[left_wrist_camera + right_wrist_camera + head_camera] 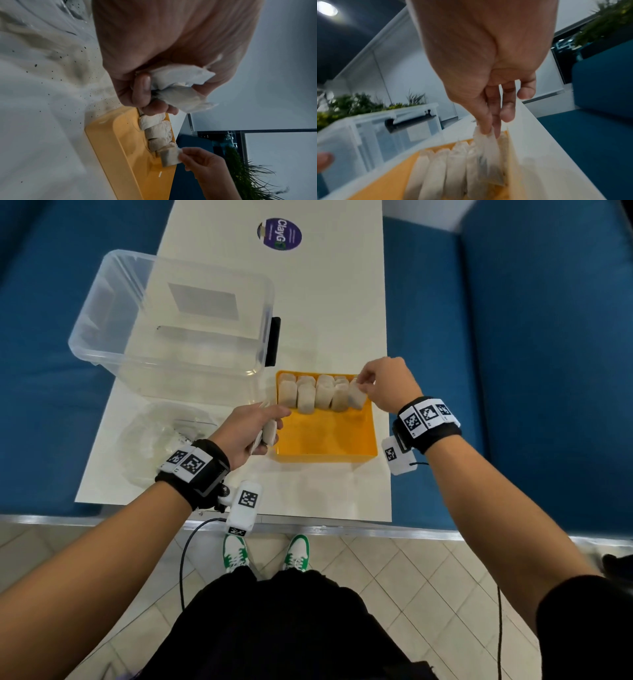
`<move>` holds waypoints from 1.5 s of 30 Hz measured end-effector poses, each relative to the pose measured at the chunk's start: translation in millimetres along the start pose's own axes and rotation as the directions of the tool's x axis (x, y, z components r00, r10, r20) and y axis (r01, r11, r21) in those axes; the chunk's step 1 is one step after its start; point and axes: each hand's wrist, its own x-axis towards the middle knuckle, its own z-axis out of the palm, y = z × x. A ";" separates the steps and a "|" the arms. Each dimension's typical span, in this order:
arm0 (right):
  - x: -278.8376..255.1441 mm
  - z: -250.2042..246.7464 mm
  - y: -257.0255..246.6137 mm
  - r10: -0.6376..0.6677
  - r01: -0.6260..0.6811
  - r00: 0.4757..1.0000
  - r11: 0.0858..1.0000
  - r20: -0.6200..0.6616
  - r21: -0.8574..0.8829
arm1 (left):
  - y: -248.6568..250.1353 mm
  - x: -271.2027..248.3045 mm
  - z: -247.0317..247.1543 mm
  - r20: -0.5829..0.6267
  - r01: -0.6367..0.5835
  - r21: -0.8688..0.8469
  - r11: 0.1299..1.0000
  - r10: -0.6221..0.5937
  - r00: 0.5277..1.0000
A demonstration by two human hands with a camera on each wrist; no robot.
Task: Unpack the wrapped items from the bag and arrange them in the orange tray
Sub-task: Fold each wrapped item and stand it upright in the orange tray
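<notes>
An orange tray (325,440) sits on the white table, with several paper-wrapped items (317,393) standing in a row along its far wall. My right hand (364,386) pinches the top of the rightmost wrapped item (489,155) at the tray's far right corner; the tray (388,180) shows below it. My left hand (263,426) hovers at the tray's left edge and grips more wrapped items (180,86), above the tray (120,142). The clear plastic bag (161,436) lies crumpled on the table to the left.
A large clear plastic bin (171,316) with a black latch (273,340) stands behind and left of the tray. A purple sticker (279,234) marks the far table end. Blue seating flanks the table on both sides. Dark crumbs dot the bag (51,67).
</notes>
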 end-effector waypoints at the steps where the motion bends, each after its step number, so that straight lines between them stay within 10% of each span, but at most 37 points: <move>1: 0.5 3.8 -0.8 0.005 -0.004 1.000 0.998 0.012 -0.065 | -0.2 0.5 -1.5 -0.007 0.002 -0.003 1.000 -0.002 1.000; 13: 15.3 30.4 0.8 -0.138 0.094 0.988 0.901 -0.074 -0.423 | 2.4 1.2 -7.4 -0.024 0.001 -0.008 1.000 -0.001 1.000; 35: 21.9 22.5 -1.1 -0.066 0.030 0.992 0.953 -0.108 -0.303 | 6.4 4.9 -9.2 -0.010 0.039 -0.043 0.998 -0.039 0.999; 45: 23.2 35.9 -33.1 -0.234 0.228 0.972 0.922 0.018 -0.312 | 5.2 5.1 -7.9 -0.016 0.057 -0.025 0.998 -0.057 0.998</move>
